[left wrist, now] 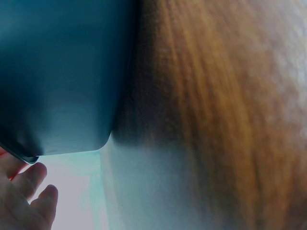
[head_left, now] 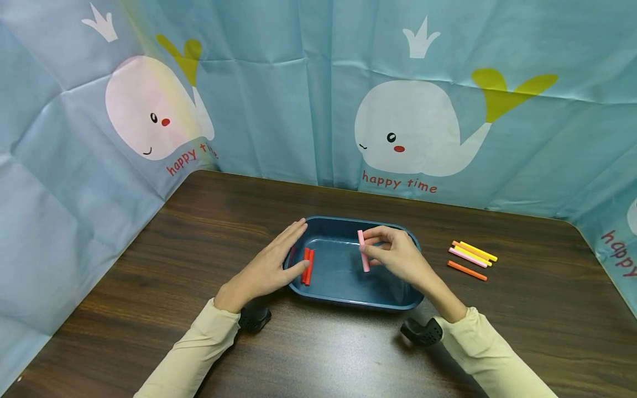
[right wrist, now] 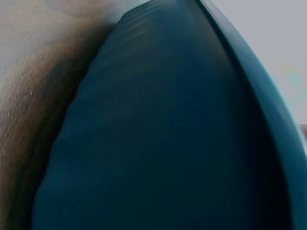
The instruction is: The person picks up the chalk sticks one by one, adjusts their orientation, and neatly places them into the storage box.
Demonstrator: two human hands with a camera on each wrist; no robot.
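A blue tray (head_left: 355, 303) stands on the table, and two red sticks (head_left: 308, 266) lie side by side at its left end. My left hand (head_left: 271, 262) rests along the tray's left side with its fingers extended. Its thumb reaches over the rim, overlapping the red sticks in the head view. The left wrist view has its fingertips (left wrist: 36, 179) right at the tray's rim. Over the tray's right half, my right hand (head_left: 395, 251) pinches a pink stick (head_left: 365, 260) between thumb and fingers. The right wrist view holds mostly the tray's outer wall (right wrist: 158, 120), with the hand out of sight.
Right of the tray, several yellow, orange and pink sticks (head_left: 470, 254) lie in a loose group. A single orange stick (head_left: 468, 271) is just in front of them. Behind the wooden table (head_left: 328, 354) hangs a blue curtain (head_left: 278, 110) printed with whales.
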